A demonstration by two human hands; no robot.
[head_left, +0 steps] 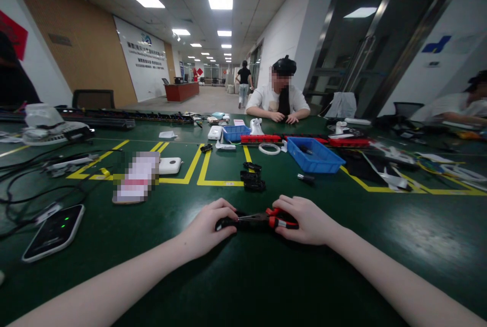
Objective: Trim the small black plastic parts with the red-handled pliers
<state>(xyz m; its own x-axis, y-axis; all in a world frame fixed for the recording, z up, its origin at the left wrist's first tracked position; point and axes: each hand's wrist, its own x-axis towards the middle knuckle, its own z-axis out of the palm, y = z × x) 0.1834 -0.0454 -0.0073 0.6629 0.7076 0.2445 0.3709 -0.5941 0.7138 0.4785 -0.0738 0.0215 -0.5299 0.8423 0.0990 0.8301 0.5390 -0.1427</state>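
My right hand (300, 219) is closed around the red and black handles of a pair of pliers (274, 219). The jaws point left, toward my left hand (209, 228). Between the fingers of that hand is a small black part (225, 223), whose exact kind I cannot make out. The plier tips lie close to this part; whether they grip it is too small to tell. Just beyond my hands, several black plastic pieces (253, 180) sit in a small group on the green table (243, 276). A short black cylinder (306, 179) lies to their right.
A blue tray (323, 164) stands beyond the cylinder, with a smaller blue tray (233, 133) farther back. To the left lie a phone (135, 180), a white device (170, 166), a lit device (55, 233) and black cables (15, 185). A person (279, 94) sits opposite.
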